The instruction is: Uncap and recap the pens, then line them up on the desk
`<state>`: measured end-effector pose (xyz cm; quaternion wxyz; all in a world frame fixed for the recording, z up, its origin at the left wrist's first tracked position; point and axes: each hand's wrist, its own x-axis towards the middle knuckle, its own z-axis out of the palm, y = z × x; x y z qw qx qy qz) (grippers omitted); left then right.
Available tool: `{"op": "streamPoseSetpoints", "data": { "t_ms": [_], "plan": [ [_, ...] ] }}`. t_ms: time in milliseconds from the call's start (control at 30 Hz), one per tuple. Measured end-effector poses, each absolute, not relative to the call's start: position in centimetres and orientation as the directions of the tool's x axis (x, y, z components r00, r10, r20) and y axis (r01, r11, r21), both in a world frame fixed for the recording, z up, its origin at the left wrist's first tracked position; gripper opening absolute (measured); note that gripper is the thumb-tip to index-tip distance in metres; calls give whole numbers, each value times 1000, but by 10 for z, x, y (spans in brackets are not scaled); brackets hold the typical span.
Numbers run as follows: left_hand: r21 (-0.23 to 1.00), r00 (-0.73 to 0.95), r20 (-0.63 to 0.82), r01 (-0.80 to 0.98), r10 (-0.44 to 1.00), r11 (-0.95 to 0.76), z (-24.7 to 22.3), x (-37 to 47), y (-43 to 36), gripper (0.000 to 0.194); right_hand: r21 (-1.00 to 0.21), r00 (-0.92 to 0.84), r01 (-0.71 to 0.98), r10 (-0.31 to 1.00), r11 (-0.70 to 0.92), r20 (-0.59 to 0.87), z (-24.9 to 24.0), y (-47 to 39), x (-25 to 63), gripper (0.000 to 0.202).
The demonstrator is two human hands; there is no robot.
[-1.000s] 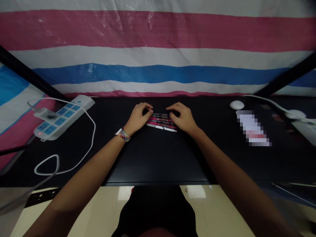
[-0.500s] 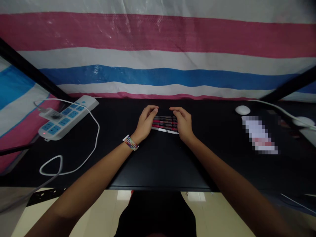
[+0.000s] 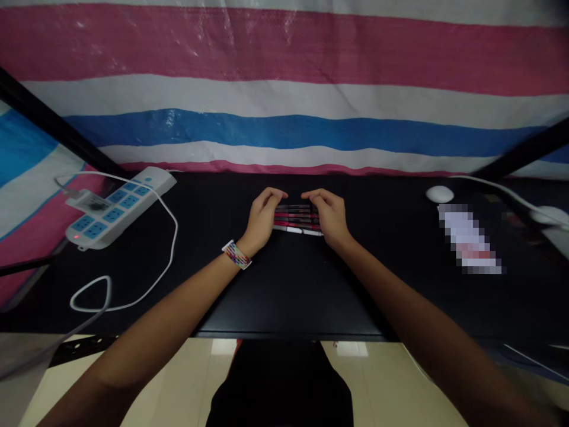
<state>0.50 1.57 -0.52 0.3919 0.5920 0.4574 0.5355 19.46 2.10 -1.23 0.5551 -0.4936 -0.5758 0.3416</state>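
Observation:
Several pens (image 3: 297,219) lie side by side in a flat row on the black table (image 3: 288,296), dark and red ones behind and a white one nearest me. My left hand (image 3: 262,219) is cupped at their left ends, its fingers curved and apart from the thumb. At the right ends, my right hand (image 3: 331,218) curves the same way. Both hands frame the row between them, and the pen tips are partly hidden by the palms. Neither hand is closed round a pen.
A white power strip (image 3: 120,207) with blue sockets and a looping white cable (image 3: 175,237) lies at the left. On the right are a white mouse (image 3: 440,194), a blurred-out flat object (image 3: 471,240) and another cable (image 3: 498,187). Striped sheeting (image 3: 284,130) hangs behind.
The view has tilted slightly, shifting the scene up a little. The fingertips of my hands are slightly closer together around the pens, which look more evenly lined up.

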Motion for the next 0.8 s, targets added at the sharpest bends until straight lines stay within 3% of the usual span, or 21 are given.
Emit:
{"op": "streamPoseSetpoints", "data": {
  "t_ms": [533,700,800],
  "plan": [
    [949,-10,288,136,957,-284,-7,6,17,29,-929,24,201,947,310,321,-11,18,197,19],
    [952,-7,282,126,959,-279,-7,5,16,28,-747,-118,442,858,497,501,-1,11,200,16],
    [955,-9,274,122,962,-271,-5,5,14,28,-605,-304,457,753,652,583,6,3,200,16]
  ]
}}
